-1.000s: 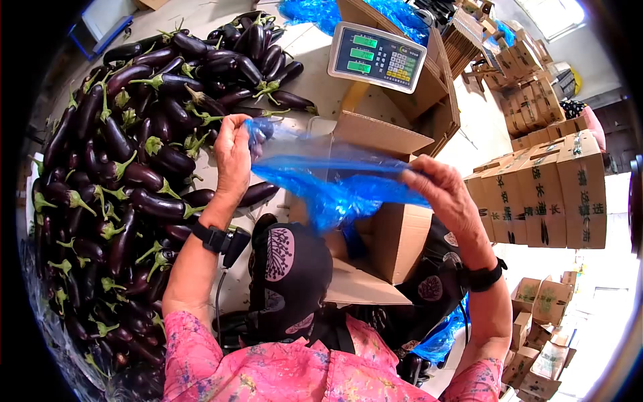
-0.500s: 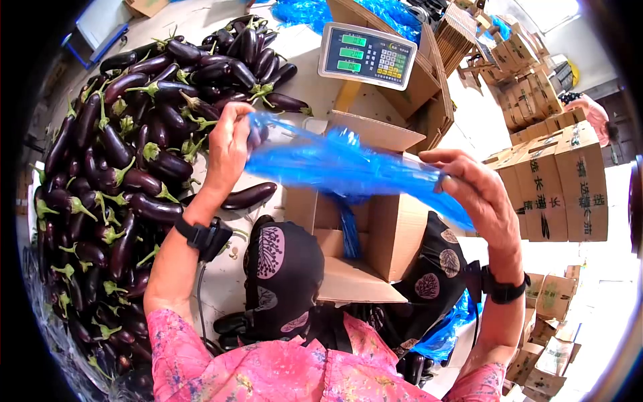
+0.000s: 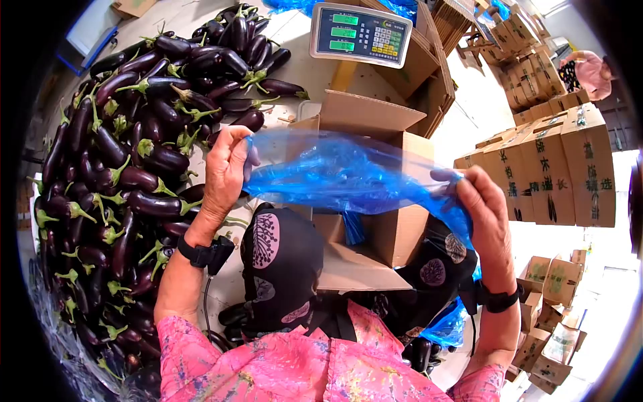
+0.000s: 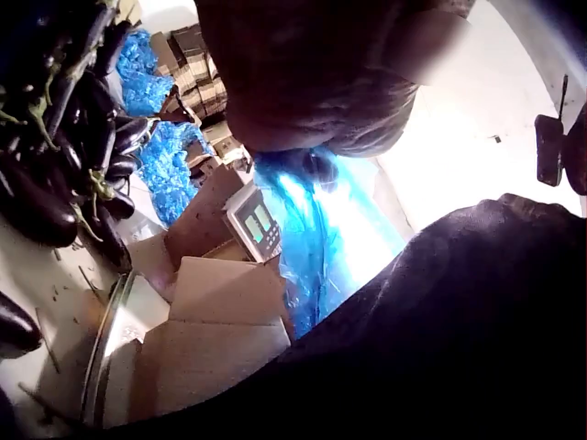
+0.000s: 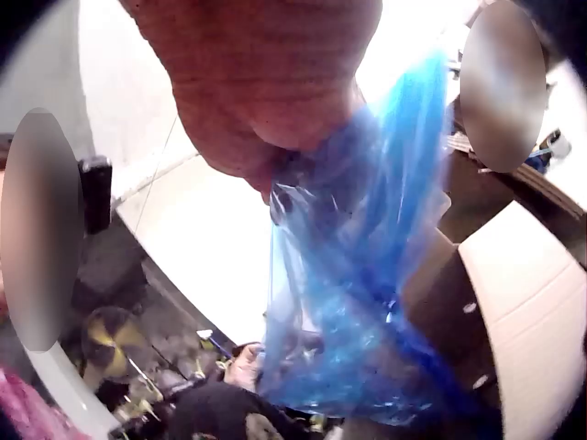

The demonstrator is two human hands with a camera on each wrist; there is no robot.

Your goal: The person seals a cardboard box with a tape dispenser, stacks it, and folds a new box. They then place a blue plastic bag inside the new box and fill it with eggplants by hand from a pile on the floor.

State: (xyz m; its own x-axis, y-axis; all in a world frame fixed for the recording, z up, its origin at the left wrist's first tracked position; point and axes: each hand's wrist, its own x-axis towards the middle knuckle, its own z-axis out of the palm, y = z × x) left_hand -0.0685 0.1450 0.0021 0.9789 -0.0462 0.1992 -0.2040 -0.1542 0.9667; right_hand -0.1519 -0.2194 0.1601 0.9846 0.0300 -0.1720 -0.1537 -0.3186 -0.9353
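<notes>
A thin blue plastic bag (image 3: 335,175) is stretched between both hands, above an open cardboard box (image 3: 362,273). The left hand (image 3: 226,167) pinches one end of the bag's edge, beside the eggplant pile. At the other end, the right hand (image 3: 485,208) grips the film between thumb and fingers. In the right wrist view the bag (image 5: 348,321) hangs in loose folds below the hand (image 5: 275,82). A strip of blue film (image 3: 353,229) shows inside the box, which stands between the person's knees with its flaps spread.
A large heap of eggplants (image 3: 144,181) lies at the left. Behind the box stands a scale display (image 3: 362,35), with flattened cardboard (image 3: 429,80) beside it. Stacked printed cartons (image 3: 542,171) are at the right, and another person (image 3: 589,74) is farther back.
The right hand has moved outward to the right, widening the bag between the hands. The bag swung up, then settled into a flatter stretch. The left hand keeps its pinch.
</notes>
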